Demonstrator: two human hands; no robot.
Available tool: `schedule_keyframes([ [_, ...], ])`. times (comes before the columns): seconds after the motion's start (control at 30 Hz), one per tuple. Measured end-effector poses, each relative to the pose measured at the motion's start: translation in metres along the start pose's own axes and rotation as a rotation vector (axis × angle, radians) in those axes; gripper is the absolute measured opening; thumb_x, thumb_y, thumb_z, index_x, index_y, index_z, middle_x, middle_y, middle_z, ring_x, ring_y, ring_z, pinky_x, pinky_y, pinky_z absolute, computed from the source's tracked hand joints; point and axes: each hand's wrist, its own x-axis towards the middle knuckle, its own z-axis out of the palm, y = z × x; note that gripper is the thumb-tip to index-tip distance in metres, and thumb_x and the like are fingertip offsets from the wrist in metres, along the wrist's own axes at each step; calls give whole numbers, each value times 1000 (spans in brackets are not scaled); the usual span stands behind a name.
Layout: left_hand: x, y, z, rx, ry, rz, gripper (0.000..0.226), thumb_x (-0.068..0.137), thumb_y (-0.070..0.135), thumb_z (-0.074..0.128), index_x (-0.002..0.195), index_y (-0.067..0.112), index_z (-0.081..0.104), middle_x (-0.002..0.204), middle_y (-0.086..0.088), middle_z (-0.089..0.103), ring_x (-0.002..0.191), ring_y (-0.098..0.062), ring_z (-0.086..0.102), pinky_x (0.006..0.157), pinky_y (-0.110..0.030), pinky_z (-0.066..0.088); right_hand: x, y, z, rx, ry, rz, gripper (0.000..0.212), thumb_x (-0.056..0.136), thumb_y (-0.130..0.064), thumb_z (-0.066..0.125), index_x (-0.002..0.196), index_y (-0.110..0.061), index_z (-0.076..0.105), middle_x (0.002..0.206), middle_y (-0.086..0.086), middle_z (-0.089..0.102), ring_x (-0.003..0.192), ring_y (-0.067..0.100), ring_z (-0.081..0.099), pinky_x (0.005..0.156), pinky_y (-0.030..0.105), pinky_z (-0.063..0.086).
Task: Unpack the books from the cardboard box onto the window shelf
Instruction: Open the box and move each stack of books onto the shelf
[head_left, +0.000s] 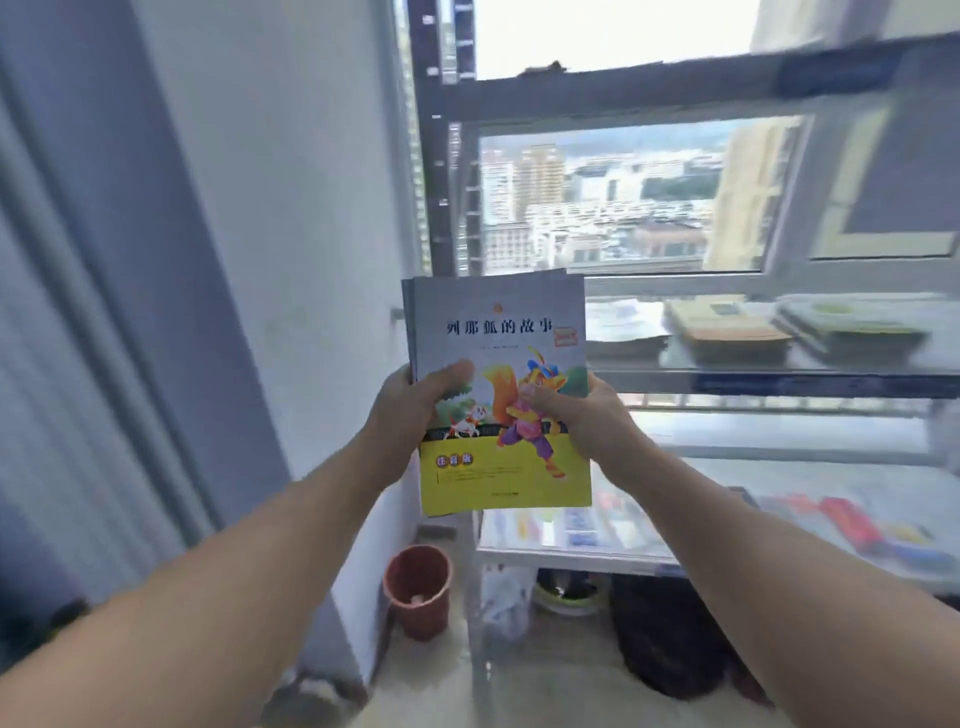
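I hold a small stack of books (498, 332) upright in front of me, its front cover grey on top and yellow below with a cartoon fox. My left hand (410, 410) grips the stack's left edge, thumb on the cover. My right hand (576, 415) grips its right edge, thumb also on the cover. The stack is level with the window shelf (779, 376), near its left end and apart from it. Several books (737, 332) lie flat on that shelf to the right. The cardboard box is out of view.
A lower shelf (571, 556) carries coloured books or boxes. On the floor stand a reddish-brown pot (418, 587) and a dark bag (670, 634). A grey curtain (104, 260) hangs at left. A dark metal rack upright (431, 156) rises beside the window.
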Motion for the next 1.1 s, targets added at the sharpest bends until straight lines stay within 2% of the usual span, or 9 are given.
schedule_keyframes([
  [0.1,18,-16,111,11,-84,-26,57,77,39,88,118,4,71,96,-9,82,78,-29,79,66,-34,62,-25,10,-109,-3,78,16,10,86,-33,86,90,-25,83,88,1,85,78,9,80,64,14,57],
  [0.2,29,-32,221,-3,-179,-61,52,81,37,87,117,3,70,88,-6,83,74,-24,80,61,-31,61,-51,18,-214,-7,179,56,6,85,-35,87,85,-31,83,81,-6,84,72,3,78,60,15,56],
  [0.23,31,-37,256,-12,-213,-74,51,81,37,86,116,4,70,88,-5,83,75,-24,80,60,-30,61,-60,19,-246,-18,226,74,18,82,-38,88,92,-25,81,83,-4,84,75,7,80,64,21,59],
  [0.33,35,-47,353,-18,-307,-89,47,81,38,87,112,7,70,91,-4,83,76,-24,81,60,-30,62,-86,20,-333,-17,343,106,57,75,-45,90,112,-4,76,100,19,83,100,39,79,94,53,62],
  [0.4,40,-52,408,-11,-367,-88,42,81,39,86,108,10,71,91,-4,83,75,-22,80,60,-29,62,-101,20,-382,-15,398,123,63,73,-45,91,115,-2,75,103,25,81,102,46,77,99,58,59],
  [0.57,56,-63,524,-14,-518,-117,40,82,39,86,107,11,71,86,1,83,69,-17,79,59,-27,61,-126,26,-485,-19,589,175,45,81,-31,90,111,0,74,100,18,83,81,23,79,78,37,61],
  [0.77,91,-89,629,-58,-605,-143,39,84,38,84,108,10,69,87,9,83,71,-16,81,59,-20,60,-115,42,-585,-110,636,203,46,84,-40,88,109,-2,77,91,13,82,80,25,76,88,43,57],
  [0.93,146,-98,696,-67,-635,-136,42,82,41,85,108,12,70,89,5,83,73,-18,81,60,-22,60,-76,42,-651,-136,636,178,27,91,-34,82,100,-8,80,100,19,83,98,36,78,100,52,56],
  [1.1,202,-89,751,-59,-641,-148,45,83,41,85,111,8,71,91,-3,84,71,-19,80,58,-26,61,-27,37,-711,-151,576,102,29,97,-28,75,90,1,76,70,9,78,78,28,77,84,40,62],
])
